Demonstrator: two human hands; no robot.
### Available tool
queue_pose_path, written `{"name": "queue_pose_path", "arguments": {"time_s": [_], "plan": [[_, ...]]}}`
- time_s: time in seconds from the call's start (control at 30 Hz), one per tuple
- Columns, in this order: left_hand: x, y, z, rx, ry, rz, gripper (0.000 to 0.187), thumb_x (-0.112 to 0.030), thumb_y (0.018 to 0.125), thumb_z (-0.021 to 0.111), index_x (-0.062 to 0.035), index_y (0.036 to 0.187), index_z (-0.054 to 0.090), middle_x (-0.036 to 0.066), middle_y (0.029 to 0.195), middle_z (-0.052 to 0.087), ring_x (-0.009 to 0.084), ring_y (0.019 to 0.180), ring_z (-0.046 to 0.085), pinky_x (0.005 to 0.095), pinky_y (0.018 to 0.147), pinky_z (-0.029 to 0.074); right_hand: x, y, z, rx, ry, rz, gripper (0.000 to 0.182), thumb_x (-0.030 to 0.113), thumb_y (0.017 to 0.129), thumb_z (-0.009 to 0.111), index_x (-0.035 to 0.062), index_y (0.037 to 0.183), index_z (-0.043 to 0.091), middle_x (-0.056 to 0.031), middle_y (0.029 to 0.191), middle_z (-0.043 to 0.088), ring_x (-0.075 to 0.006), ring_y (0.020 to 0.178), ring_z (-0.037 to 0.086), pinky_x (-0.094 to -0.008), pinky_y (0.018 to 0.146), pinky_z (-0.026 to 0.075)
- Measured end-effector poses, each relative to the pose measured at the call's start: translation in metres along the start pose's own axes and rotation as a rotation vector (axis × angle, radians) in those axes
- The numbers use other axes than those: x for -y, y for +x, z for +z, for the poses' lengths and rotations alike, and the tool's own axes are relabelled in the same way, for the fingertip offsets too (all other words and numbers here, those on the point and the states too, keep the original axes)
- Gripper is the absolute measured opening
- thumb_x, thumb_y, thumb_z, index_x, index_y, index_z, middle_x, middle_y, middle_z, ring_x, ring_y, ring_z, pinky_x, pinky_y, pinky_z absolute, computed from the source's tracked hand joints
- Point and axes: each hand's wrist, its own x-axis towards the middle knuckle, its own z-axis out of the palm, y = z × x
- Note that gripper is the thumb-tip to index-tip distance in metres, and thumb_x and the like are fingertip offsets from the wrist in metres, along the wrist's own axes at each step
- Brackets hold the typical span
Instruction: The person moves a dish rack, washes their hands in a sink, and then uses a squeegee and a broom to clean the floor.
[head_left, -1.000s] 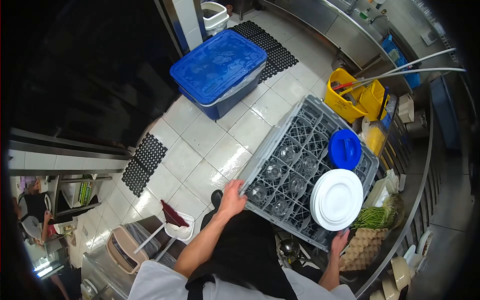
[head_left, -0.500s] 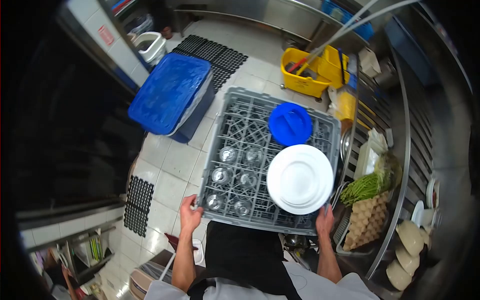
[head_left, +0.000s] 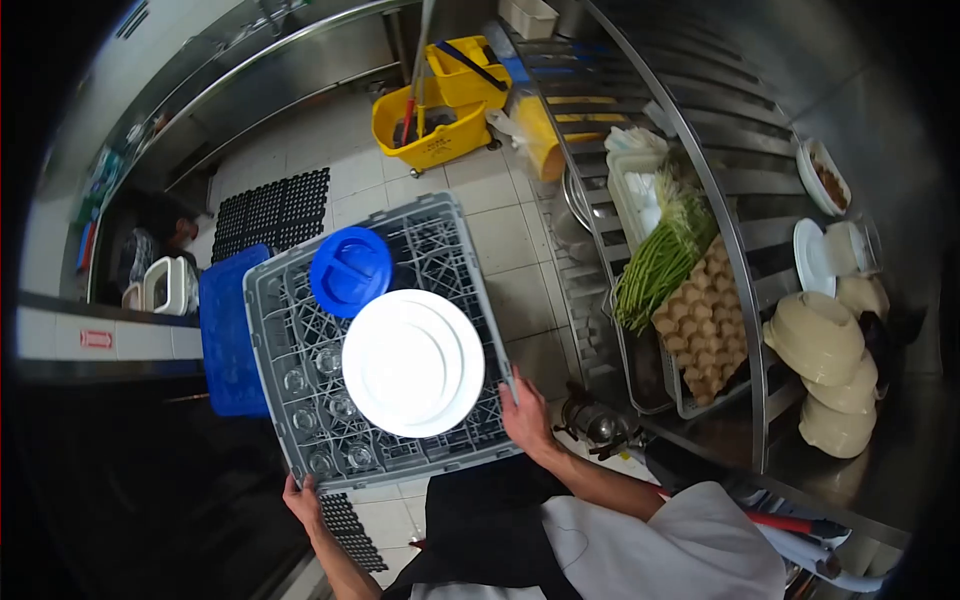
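A grey dish rack [head_left: 262, 345] is carried level in front of my body, above the floor. My left hand [head_left: 303, 497] is closed on its near left corner, and my right hand [head_left: 525, 412] grips the near right side. On the rack's right part lies a small stack of white plates [head_left: 412, 362]. Touching them on the far side is a round blue lid [head_left: 351, 271]. Several clear glasses [head_left: 305, 420] stand in the compartments at the left, partly hidden by the plates. The fingers under the rack's edge are hidden.
To the right, a slatted steel shelf [head_left: 735, 330] holds green asparagus [head_left: 650, 265], egg trays [head_left: 705, 325] and cream bowls [head_left: 820, 345]. A yellow mop bucket [head_left: 430, 140] stands ahead on the tiles. A blue-lidded bin [head_left: 230, 330] is left, near a black floor mat [head_left: 270, 215].
The view has turned right, bringing the steel shelf closer. The rack has shifted left in view and tilted, still held in both hands. The blue bin is now partly behind it.
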Motion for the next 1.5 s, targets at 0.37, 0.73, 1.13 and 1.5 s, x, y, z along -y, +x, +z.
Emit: {"name": "queue_pose_path", "arguments": {"time_s": [0.37,0.73,1.13,1.5], "plan": [[0.011,0.015,0.004,-0.099,0.239,0.118,0.03,-0.007,0.078,0.064,0.0037,0.105,0.065,0.009,0.089,0.07,0.0152,0.08,0.063,0.0297,0.075,0.049,-0.018,0.045,0.046,0.04,0.138,-0.128,0.049,0.02,0.095,0.052,-0.0052,0.136,0.041,-0.0274,0.114,0.055,-0.0437,0.105,0.054,-0.0457,0.089,0.045],[0.026,0.041,0.011,-0.296,0.318,0.186,0.027,-0.005,0.076,0.065,0.0004,0.102,0.068,0.004,0.08,0.068,0.0099,0.072,0.058,0.0277,0.067,0.047,-0.048,0.035,0.089,0.009,0.158,-0.149,0.053,0.019,0.096,0.049,-0.0045,0.141,0.034,-0.0231,0.107,0.05,-0.0387,0.099,0.051,-0.0426,0.088,0.042],[0.013,0.069,0.003,-0.356,0.496,0.186,0.029,-0.015,0.08,0.068,-0.003,0.106,0.067,0.011,0.089,0.071,0.018,0.08,0.066,0.0334,0.074,0.049,-0.053,0.033,0.119,-0.073,0.242,-0.163,0.053,0.019,0.095,0.05,-0.0039,0.14,0.035,-0.0228,0.103,0.053,-0.0398,0.096,0.054,-0.0445,0.086,0.043],[-0.01,0.019,0.025,-0.432,0.806,0.181,0.048,-0.019,0.084,0.062,-0.0014,0.128,0.052,0.024,0.119,0.06,0.04,0.112,0.057,0.0434,0.096,0.045,-0.031,0.04,0.098,-0.047,0.22,-0.169,0.053,0.018,0.092,0.056,0.0013,0.139,0.038,-0.02,0.109,0.05,-0.0392,0.101,0.051,-0.0483,0.085,0.045]]}}
